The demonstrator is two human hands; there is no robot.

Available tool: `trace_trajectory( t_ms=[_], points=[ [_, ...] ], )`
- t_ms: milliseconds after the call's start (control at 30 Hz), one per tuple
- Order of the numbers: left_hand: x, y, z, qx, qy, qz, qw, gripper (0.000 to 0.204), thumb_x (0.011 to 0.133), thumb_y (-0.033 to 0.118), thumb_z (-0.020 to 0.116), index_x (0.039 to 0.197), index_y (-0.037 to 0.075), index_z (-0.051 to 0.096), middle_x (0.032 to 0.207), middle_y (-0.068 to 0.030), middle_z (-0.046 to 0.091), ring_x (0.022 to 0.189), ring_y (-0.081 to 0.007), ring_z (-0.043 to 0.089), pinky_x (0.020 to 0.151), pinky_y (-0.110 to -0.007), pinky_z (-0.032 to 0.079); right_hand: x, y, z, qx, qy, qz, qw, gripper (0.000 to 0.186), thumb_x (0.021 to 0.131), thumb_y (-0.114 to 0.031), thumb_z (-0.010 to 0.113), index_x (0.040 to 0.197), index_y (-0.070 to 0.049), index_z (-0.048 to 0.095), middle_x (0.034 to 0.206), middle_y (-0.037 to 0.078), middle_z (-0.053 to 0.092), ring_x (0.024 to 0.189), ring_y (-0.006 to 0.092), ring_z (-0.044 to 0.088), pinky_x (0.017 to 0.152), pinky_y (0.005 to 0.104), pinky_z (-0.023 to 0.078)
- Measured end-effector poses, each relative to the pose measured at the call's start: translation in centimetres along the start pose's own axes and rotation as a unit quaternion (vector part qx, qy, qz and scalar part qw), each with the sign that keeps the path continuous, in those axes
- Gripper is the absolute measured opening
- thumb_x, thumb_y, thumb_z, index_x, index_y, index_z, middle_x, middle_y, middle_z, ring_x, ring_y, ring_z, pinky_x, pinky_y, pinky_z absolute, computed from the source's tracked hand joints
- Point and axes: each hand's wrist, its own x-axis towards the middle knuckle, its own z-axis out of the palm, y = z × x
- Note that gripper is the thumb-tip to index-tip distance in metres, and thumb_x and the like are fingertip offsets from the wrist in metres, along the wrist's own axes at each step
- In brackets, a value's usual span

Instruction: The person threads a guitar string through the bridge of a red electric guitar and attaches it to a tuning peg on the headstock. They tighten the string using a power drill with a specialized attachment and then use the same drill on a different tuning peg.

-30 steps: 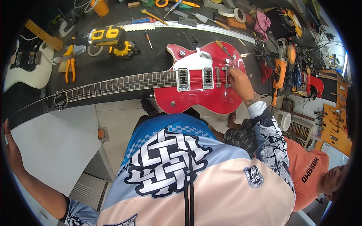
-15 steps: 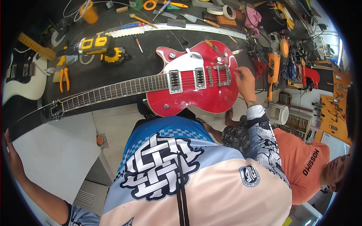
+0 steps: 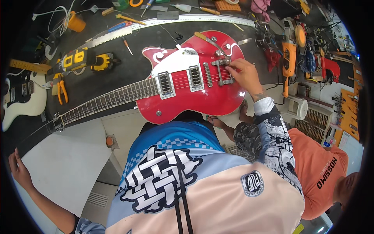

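A red electric guitar (image 3: 177, 105) lies face up along the bench's near edge, body in the middle and neck (image 3: 113, 97) pointing left. My right hand (image 3: 245, 74) is at the metal vibrato tailpiece (image 3: 224, 80), thumb and fingers pinched at its upper end. What sits between those fingertips is too small to make out. Far out at the left rim, beyond the headstock (image 3: 58, 123), my left hand (image 3: 20, 169) is raised with fingers stretched. A faint thin line, perhaps a string, runs from the headstock toward it.
Behind the guitar lie a yellow-black power drill (image 3: 83, 60), a long metal ruler (image 3: 202, 18) and a screwdriver (image 3: 127, 46). Orange pliers (image 3: 61, 91) and a white guitar (image 3: 27, 103) are at left. An orange power tool (image 3: 289, 58) is at right. A person in orange (image 3: 319, 171) sits close on my right.
My right hand has moved from beside the guitar's right edge in over the tailpiece, fingers closing there. My left hand's fingers show more fully. The view has shifted slightly.
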Motion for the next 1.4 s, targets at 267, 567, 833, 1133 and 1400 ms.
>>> trace_trajectory(
  t_ms=[267, 567, 833, 1133, 1400],
  points=[
    [-1.6, -0.9, 2.1, 0.003, -0.047, -0.017, 0.999, 0.031, 0.105, 0.031, 0.061, 0.093, 0.002, 0.063, 0.085, 0.0006, 0.057, 0.076, -0.0098, 0.045, 0.069, -0.025, 0.039, -0.8, 2.9, 0.2, 0.152, 0.037, 0.009, 0.988, 0.016, 0.087, -0.016, 0.077, 0.098, -0.004, 0.075, 0.093, 0.009, 0.073, 0.077, 0.0223, 0.070, 0.069, 0.0318, 0.055],
    [-2.9, -1.8, 7.3, -0.010, -0.093, -0.108, 0.990, 0.040, 0.099, 0.037, 0.068, 0.085, 0.001, 0.066, 0.070, -0.0006, 0.053, 0.068, -0.0098, 0.042, 0.063, -0.027, 0.039, -7.3, 10.4, 0.2, 0.201, 0.199, 0.269, 0.921, 0.017, 0.093, -0.016, 0.074, 0.100, 0.000, 0.075, 0.087, 0.005, 0.074, 0.075, 0.0096, 0.066, 0.070, 0.0261, 0.053],
    [-1.2, 0.9, 9.8, 0.032, -0.156, -0.169, 0.973, 0.044, 0.098, 0.037, 0.070, 0.076, -0.001, 0.065, 0.063, 0.0003, 0.052, 0.062, -0.0095, 0.043, 0.058, -0.030, 0.036, -12.6, 11.4, 2.1, 0.218, 0.161, 0.363, 0.892, 0.022, 0.093, -0.021, 0.075, 0.102, -0.001, 0.074, 0.082, 0.002, 0.073, 0.075, 0.0079, 0.065, 0.070, 0.0250, 0.052],
    [0.4, 2.1, 10.1, 0.075, -0.165, -0.227, 0.957, 0.044, 0.096, 0.038, 0.072, 0.077, -0.002, 0.068, 0.065, -0.0003, 0.056, 0.063, -0.0100, 0.046, 0.059, -0.030, 0.038, -17.9, 13.5, 4.6, 0.251, 0.159, 0.399, 0.867, 0.022, 0.094, -0.021, 0.075, 0.101, -0.001, 0.074, 0.079, 0.001, 0.071, 0.071, 0.0063, 0.062, 0.066, 0.0235, 0.050],
    [0.7, 1.1, 12.8, 0.012, -0.204, -0.210, 0.956, 0.046, 0.096, 0.035, 0.072, 0.068, 0.000, 0.062, 0.062, 0.0029, 0.047, 0.062, -0.0096, 0.038, 0.057, -0.030, 0.034, -19.8, 10.4, 5.2, 0.223, 0.148, 0.443, 0.856, 0.024, 0.095, -0.021, 0.074, 0.103, 0.001, 0.073, 0.082, 0.003, 0.072, 0.073, 0.0074, 0.063, 0.068, 0.0241, 0.050]
  ],
)
